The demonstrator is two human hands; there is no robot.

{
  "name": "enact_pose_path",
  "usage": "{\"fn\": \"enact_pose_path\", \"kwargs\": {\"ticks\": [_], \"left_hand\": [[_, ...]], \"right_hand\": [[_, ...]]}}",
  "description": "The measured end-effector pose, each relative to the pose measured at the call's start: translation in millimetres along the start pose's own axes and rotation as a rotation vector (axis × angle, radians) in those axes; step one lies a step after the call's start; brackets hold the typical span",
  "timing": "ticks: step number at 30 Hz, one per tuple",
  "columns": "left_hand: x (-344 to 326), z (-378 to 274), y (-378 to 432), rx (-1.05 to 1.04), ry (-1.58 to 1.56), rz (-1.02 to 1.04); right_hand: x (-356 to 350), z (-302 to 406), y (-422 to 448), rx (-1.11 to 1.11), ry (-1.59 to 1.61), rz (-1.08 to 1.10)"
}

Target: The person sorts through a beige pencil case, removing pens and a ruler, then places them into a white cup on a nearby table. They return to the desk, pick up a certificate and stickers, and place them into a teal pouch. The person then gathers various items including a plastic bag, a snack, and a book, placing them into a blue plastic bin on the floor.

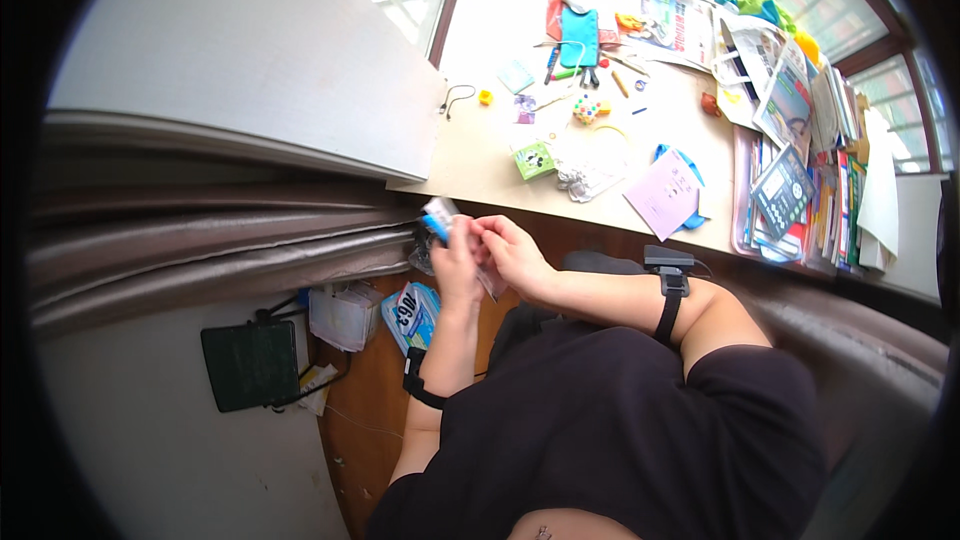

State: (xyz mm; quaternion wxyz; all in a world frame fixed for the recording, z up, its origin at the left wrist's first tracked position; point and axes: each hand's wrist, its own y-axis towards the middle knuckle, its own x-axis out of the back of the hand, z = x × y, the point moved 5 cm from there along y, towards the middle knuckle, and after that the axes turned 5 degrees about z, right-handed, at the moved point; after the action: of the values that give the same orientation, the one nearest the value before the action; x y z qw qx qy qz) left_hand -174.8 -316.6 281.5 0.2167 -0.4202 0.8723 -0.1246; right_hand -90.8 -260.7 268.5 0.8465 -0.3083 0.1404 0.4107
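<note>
Just off the near left edge of the desk (480, 180), my two hands are together. My left hand (457, 266) grips a small packet (439, 216) in white, blue and clear film; its details are blurred. Against it, with thumb and fingers pinched, is my right hand (514, 251), and whether it grips part of the packet is unclear. On the desk nearby stand a green box with a printed figure (534, 160) and a crumpled clear bag (581, 184). A pink booklet (664, 191) lies partly over a blue item.
Books and papers (825, 187) are piled at the desk's right. A teal pouch (578, 37), pens and small toys lie farther back. A white cabinet (247, 52) borders the left. Below are a curtain (225, 240), a blue-and-white bag (412, 315) and a dark folding chair (251, 366).
</note>
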Motion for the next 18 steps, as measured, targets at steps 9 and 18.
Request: {"fn": "enact_pose_path", "kwargs": {"ticks": [9, 18], "left_hand": [[-52, 10, -16, 0.712, -0.311, 0.736], [-166, 42, -25, 1.097, 0.302, 0.979]], "right_hand": [[35, 45, -31, -0.203, 0.256, 0.399], [132, 65, -77, 0.037, 0.254, 0.017]]}}
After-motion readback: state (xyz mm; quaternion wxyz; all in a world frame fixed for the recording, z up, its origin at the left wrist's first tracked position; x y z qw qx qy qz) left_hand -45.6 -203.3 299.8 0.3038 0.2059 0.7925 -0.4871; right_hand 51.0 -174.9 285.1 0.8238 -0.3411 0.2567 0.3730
